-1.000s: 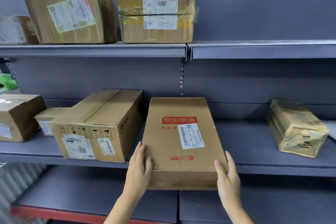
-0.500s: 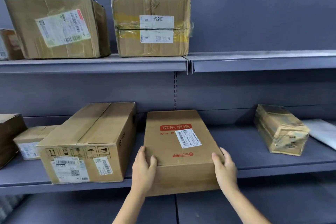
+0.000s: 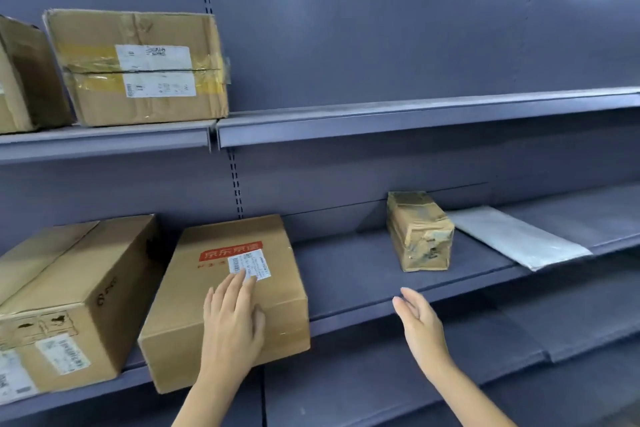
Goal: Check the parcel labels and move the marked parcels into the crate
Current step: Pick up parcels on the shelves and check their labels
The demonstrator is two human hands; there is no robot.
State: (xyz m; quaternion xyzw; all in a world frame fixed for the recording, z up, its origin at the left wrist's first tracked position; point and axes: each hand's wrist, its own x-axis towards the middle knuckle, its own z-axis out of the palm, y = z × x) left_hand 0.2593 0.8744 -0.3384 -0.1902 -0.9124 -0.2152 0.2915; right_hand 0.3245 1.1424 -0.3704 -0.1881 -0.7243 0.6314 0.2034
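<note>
Cardboard boxes line the grey shelf point(image 3: 398, 282), and the work here is reading labels. From the left: a large box point(image 3: 69, 302) sits at the shelf's left end with two stickers on its front. Just beside it, the box with the red print point(image 3: 228, 291) lies flat, its near end hanging over the shelf edge. The left hand point(image 3: 232, 319) rests flat on top of it, fingers spread and holding nothing, fingertips touching the lower edge of the white label point(image 3: 250, 265).

To do this check well, I would keep the fingers off the label so all of it can be read, and press lightly, since an overhanging box could tip forward.

The right hand point(image 3: 420, 326) hovers open and empty in front of the shelf edge, well apart from that box. Further right sit a small crumpled parcel point(image 3: 419, 232) and a flat white mailer point(image 3: 516, 239), probably next for checking. No crate is in view.
</note>
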